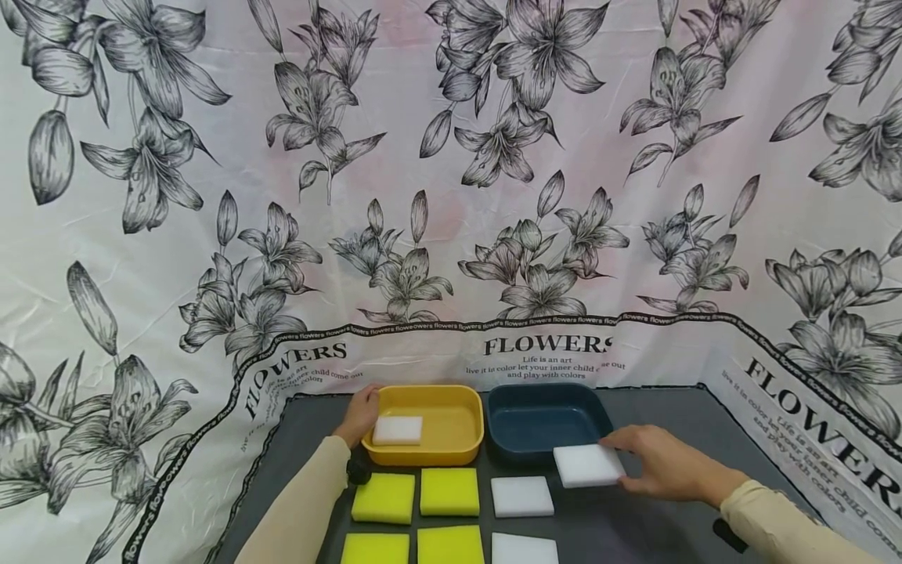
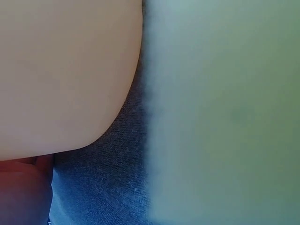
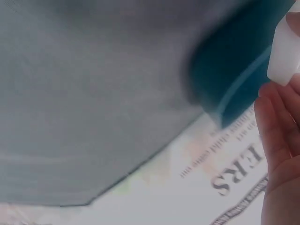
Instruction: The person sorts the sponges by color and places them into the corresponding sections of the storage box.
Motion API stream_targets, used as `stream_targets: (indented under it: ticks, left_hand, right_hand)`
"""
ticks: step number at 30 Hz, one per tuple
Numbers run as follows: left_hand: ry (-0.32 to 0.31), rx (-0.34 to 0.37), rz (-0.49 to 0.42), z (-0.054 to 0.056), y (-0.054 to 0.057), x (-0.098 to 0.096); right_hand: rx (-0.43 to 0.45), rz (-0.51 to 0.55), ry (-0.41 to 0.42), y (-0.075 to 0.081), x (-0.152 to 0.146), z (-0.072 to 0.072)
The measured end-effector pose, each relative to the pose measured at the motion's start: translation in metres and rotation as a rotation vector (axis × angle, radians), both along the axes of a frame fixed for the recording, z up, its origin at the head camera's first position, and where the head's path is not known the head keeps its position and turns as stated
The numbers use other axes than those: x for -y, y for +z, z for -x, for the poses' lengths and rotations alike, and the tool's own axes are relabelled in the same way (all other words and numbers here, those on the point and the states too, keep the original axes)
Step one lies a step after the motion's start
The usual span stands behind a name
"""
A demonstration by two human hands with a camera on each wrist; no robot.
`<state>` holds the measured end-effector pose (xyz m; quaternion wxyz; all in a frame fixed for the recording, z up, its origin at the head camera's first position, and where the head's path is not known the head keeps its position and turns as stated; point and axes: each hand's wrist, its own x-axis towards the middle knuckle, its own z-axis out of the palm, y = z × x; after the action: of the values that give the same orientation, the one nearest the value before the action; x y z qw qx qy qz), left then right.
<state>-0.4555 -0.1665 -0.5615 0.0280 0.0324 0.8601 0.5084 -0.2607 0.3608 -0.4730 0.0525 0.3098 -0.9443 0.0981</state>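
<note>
"How did the white block (image 1: 586, 468) seem?"

"Light, probably soft; the right grip (image 1: 665, 467) pinched its right edge, a sensible hold, at the blue tray's (image 1: 543, 419) near right rim."

"And the left grip (image 1: 361, 413)?"

"At the yellow tray's (image 1: 454, 427) left rim; its closure could not be told."

"Room?"

"Bare counter (image 1: 655, 406) lay rightward; raised rims stood close."

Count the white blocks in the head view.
4: one white block in the right hand, one in the yellow tray, one on the table in front of the blue tray, and a nearer one cut off by the picture's edge. More may lie beyond it.
</note>
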Motion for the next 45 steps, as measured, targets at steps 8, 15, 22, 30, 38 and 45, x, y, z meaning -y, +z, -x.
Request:
stream_targets:
  ticks: [8, 15, 22, 30, 38, 45]
  left_hand:
    - [0.028, 0.003, 0.008, 0.004, 0.002, 0.004]
    - [0.025, 0.000, -0.016, 0.004, -0.004, 0.005]
    - [0.016, -0.035, -0.017, 0.010, -0.014, 0.008]
    - [0.060, 0.021, -0.039, 0.006, -0.008, 0.005]
    - [0.028, 0.001, -0.034, 0.031, -0.033, 0.014]
    - [0.031, -0.012, -0.046, 0.026, -0.026, 0.009]
  right_hand:
    - [-0.052, -0.022, -0.004, 0.033, 0.023, 0.028]
    - [-0.087, -0.018, 0.080, 0.045, 0.061, 0.055]
    - [-0.129, -0.032, 0.094, 0.042, 0.101, 0.080]
    - [-0.084, 0.000, 0.080, 0.036, 0.137, 0.104]
    - [-0.042, 0.038, 0.089, 0.021, 0.170, 0.122]
    - [-0.016, 0.054, 0.112, 0.008, 0.200, 0.135]
